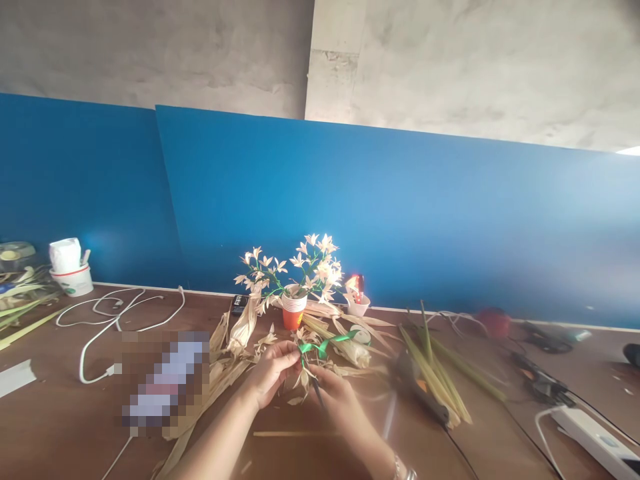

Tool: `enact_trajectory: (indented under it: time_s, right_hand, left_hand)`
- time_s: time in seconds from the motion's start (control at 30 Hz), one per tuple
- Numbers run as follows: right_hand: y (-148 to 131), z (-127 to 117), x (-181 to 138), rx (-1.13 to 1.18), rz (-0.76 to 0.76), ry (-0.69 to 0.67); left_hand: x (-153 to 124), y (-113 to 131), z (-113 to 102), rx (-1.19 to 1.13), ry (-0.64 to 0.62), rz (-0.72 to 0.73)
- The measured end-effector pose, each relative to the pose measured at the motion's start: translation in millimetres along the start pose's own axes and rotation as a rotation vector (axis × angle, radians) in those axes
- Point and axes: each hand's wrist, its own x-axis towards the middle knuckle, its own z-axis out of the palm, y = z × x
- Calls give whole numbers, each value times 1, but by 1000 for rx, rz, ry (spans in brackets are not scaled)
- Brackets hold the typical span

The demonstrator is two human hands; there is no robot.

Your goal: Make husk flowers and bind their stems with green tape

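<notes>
My left hand (278, 368) is closed in a pinch on a small corn-husk flower stem, where green tape (316, 348) loops at the fingertips. Pale husk petals (302, 381) hang below the fingers. My right hand (336, 393) is closed close beside it, with a dark slender tool (318, 393) in its grip; the tool's kind does not show. To the right, the green strip runs toward a tape roll (359, 333). Just beyond my hands stands a red paper cup (293, 313) bearing husk flowers (320, 263) on green stems.
Dry corn husks (245, 330) lie around the cup. A blurred screen-like object (165, 383) and white cables (100, 333) are at left. At right are green-yellow leaves (435, 373), a dark-handled tool (423, 390) with a cord, and a power strip (600, 440). A blue partition (400, 220) borders the table.
</notes>
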Motion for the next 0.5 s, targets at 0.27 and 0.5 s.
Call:
enact_trajectory:
  time_s: [0.27,0.5]
  right_hand:
    - [1,0,2,6,26,21]
    - [-9,1,1,20,42,-26]
  left_hand:
    - [-1,3,1,30,-4,17]
    - [-1,1,-1,57,6,1]
